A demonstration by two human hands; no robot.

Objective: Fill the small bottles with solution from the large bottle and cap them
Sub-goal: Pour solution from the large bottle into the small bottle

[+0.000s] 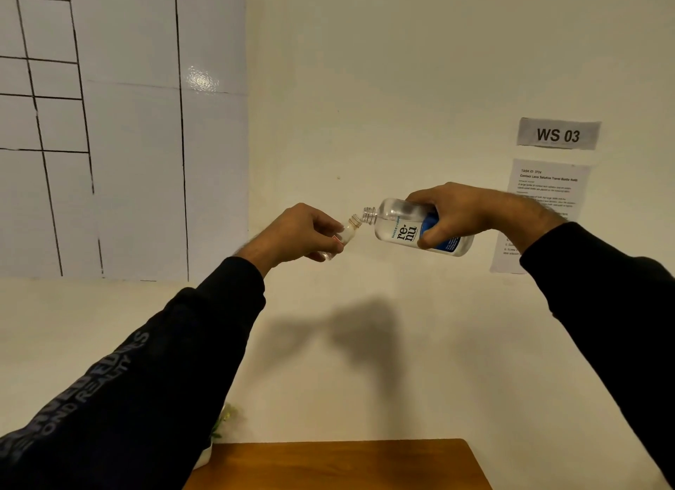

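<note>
Up in front of a cream wall, well above the table (339, 464), both arms are stretched forward in black sleeves. Left hand (297, 234) is curled closed around a small clear bottle (347, 233), fingers wrapped round its lower body, neck tilted up and to the right. No cap on it; threaded mouth bare.

Right hand (460, 214) is clamped from above around the large bottle (412, 228), thumb underneath on the blue part of the label. Large bottle lies nearly level, tipped slightly neck-down toward the left, uncapped. Clear liquid sits along its lower side. Label reads "re-nu".

The two mouths meet: large bottle's neck just above and touching or nearly touching the small bottle's rim; cannot tell which. Any stream of liquid is too fine to make out.

Background: white tiled panel (120, 124) with dark grid lines on the left wall. A sign (558, 134) reading "WS 03" on the right, a printed sheet (548, 182) below it, partly hidden by the right forearm. Shadow of the hands falls on the wall underneath. Corner of a wooden table at the bottom edge, a bit of greenery (224, 418) beside the left sleeve.
</note>
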